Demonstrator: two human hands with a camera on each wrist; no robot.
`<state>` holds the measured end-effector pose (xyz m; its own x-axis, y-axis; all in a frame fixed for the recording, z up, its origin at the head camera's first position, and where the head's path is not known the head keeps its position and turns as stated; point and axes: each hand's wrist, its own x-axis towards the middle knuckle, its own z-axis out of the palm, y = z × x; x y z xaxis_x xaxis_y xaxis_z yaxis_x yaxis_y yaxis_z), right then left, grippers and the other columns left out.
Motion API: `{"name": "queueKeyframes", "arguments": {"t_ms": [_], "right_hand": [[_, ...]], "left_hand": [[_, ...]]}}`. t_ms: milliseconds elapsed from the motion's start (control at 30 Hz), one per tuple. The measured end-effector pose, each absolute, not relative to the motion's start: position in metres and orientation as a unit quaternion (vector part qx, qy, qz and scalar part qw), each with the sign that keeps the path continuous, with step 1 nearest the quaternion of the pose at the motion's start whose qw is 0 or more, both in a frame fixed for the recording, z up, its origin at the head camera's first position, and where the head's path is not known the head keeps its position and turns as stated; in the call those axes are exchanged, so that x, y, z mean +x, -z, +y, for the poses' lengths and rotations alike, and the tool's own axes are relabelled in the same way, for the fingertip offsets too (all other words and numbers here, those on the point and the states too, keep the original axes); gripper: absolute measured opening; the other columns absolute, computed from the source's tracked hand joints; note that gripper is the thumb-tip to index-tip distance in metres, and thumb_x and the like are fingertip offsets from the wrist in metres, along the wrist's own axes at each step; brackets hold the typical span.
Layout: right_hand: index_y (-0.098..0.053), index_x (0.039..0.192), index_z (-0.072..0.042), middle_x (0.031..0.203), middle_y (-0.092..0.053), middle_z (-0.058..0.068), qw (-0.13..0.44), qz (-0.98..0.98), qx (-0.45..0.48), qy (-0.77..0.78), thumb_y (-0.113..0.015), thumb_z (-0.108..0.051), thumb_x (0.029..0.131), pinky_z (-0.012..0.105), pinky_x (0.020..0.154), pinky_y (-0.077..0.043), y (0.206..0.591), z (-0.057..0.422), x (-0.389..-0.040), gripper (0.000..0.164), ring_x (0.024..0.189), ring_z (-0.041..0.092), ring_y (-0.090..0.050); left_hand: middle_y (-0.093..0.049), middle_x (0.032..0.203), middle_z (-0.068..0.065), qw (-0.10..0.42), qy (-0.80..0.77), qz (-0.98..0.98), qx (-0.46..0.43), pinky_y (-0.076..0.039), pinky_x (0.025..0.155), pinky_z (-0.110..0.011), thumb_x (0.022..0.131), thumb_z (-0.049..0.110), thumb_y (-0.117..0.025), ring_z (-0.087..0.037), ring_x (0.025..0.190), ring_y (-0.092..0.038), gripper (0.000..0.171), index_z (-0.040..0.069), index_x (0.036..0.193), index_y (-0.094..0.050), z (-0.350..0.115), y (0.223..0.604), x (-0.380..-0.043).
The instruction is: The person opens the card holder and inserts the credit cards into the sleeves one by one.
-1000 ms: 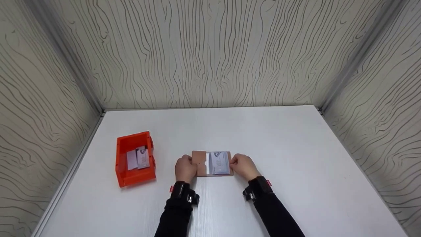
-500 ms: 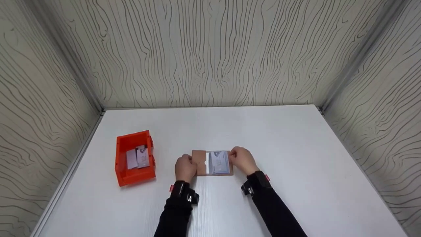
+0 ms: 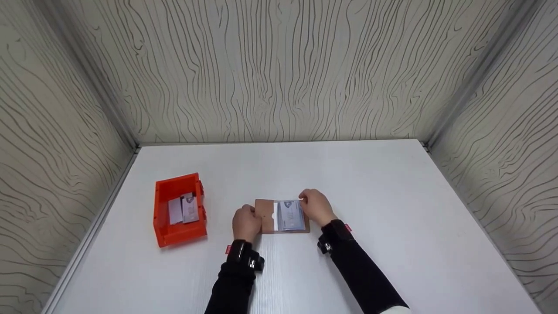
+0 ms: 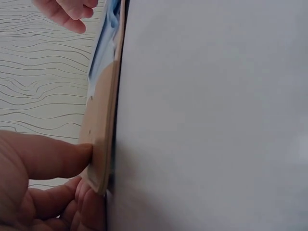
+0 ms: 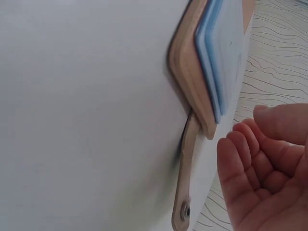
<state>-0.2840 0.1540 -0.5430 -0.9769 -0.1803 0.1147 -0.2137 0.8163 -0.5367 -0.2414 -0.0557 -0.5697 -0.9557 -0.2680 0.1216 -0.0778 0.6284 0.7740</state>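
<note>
A tan card holder (image 3: 264, 216) lies unfolded on the white table, with clear sleeves of cards (image 3: 290, 215) on its right part. My left hand (image 3: 246, 223) pinches its left edge, thumb on top and fingers beneath, as the left wrist view shows. Beside the upper right corner is my right hand (image 3: 317, 206), fingers loosely bent. In the right wrist view that hand (image 5: 269, 168) holds nothing and a gap separates it from the card holder. A strap (image 5: 188, 168) with a metal snap sticks out from under the holder there.
An orange-red bin (image 3: 162, 235) stands to the left on the white table (image 3: 357, 183), with a few cards (image 3: 189, 208) inside. Wood-patterned panels (image 3: 279, 74) wall the table in at the back and both sides.
My right hand has moved up along the card holder's right edge to its upper corner and come off it. My left hand and the card holder have stayed in place.
</note>
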Motion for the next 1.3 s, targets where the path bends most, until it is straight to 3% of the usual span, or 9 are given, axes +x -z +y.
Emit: {"name": "queueKeyframes", "arguments": {"t_ms": [667,1300], "right_hand": [[-0.069,0.11,0.002,0.091,-0.062,0.009,0.005,-0.955,0.098,-0.281,-0.063,-0.005,0.093,0.042,0.082,-0.049,0.5499,0.1526,-0.2867,0.02,0.085,0.023,-0.057],[-0.07,0.105,0.001,0.089,-0.061,0.009,0.0,-0.959,0.106,-0.263,-0.065,-0.006,0.093,0.042,0.081,-0.049,0.5484,0.1516,-0.2868,0.015,0.084,0.023,-0.057]], "left_hand": [[-0.064,0.08,-0.014,0.092,0.418,-0.897,0.107,-0.051,0.073,-0.044,0.079,-0.003,-0.065,-0.03,0.079,-0.062,0.014,-0.005,0.093,-0.067,-0.0548,0.5695,-0.2415],[-0.063,0.079,-0.014,0.105,0.411,-0.9,0.102,-0.051,0.073,-0.045,0.079,-0.003,-0.065,-0.032,0.078,-0.062,0.012,-0.005,0.091,-0.066,-0.0547,0.5707,-0.2424]]}}
